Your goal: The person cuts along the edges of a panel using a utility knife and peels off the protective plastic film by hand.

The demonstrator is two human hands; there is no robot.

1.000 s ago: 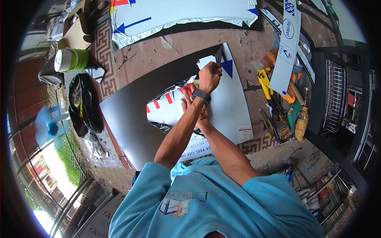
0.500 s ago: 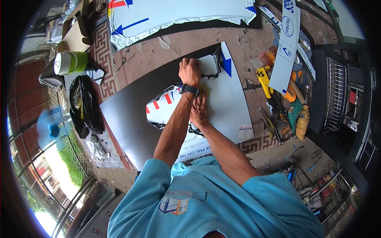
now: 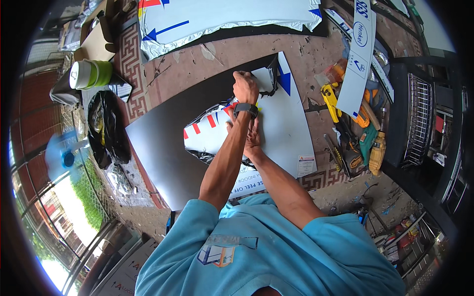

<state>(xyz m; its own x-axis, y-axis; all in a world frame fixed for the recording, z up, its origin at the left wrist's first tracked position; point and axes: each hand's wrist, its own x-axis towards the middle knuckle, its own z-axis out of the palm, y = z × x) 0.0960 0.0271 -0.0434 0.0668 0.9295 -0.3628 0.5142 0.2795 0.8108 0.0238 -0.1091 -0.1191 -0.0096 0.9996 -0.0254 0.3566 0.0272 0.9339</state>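
Note:
A flat panel [image 3: 291, 123] lies on the table before me. Its left part is bare dark grey; a pale printed film with blue arrows and red stripes covers part of the right. The film [image 3: 202, 130] has ragged black edges along its left side. My left hand [image 3: 245, 88], with a dark watch [image 3: 245, 109] at the wrist, is closed at the film's upper edge; what its fingers hold is hidden. Below it, my right hand [image 3: 252, 140] lies flat on the film with fingers stretched out, partly covered by my left forearm.
Another film-covered panel [image 3: 222, 15] lies at the far side. To the right are a long white strip [image 3: 356, 64], a yellow tool [image 3: 330, 101] and several hand tools. At left stand a green-and-white jug [image 3: 90, 75], a black plastic bag [image 3: 104, 128] and a blue fan [image 3: 66, 158].
My left hand has shifted slightly to the right, still closed. My right hand stays on the film, its fingers now more covered by my left forearm.

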